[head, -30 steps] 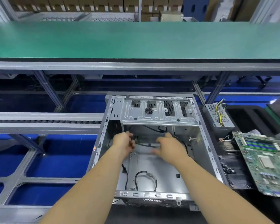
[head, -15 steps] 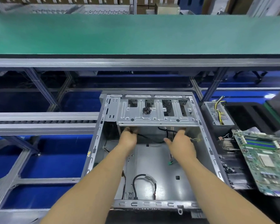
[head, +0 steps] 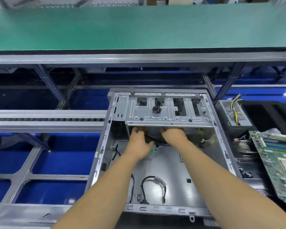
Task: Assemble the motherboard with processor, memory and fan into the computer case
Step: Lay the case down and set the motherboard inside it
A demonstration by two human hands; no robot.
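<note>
The open grey computer case (head: 104,146) lies flat in front of me, its drive cage (head: 168,119) spanning the far end. Both my hands reach in under the cage's front edge. My left hand (head: 139,144) has a black cable (head: 149,138) running between thumb and curled fingers, and a green-blue connector (head: 154,149) hangs just below it. My right hand (head: 174,135) is beside it with its fingertips hidden beneath the cage. The green motherboard (head: 281,164), with memory sticks and processor socket, lies outside the case to the right.
A grey power supply (head: 233,113) with yellow and black wires sits right of the case. A looped black cable (head: 153,187) lies on the case floor near me. A green conveyor belt (head: 139,27) runs across the back. A roller rail (head: 46,120) extends left.
Both hands have moved away from me and closer together, from the middle of the case floor to under the drive cage, taking the black cable along. The camera has tilted down slightly.
</note>
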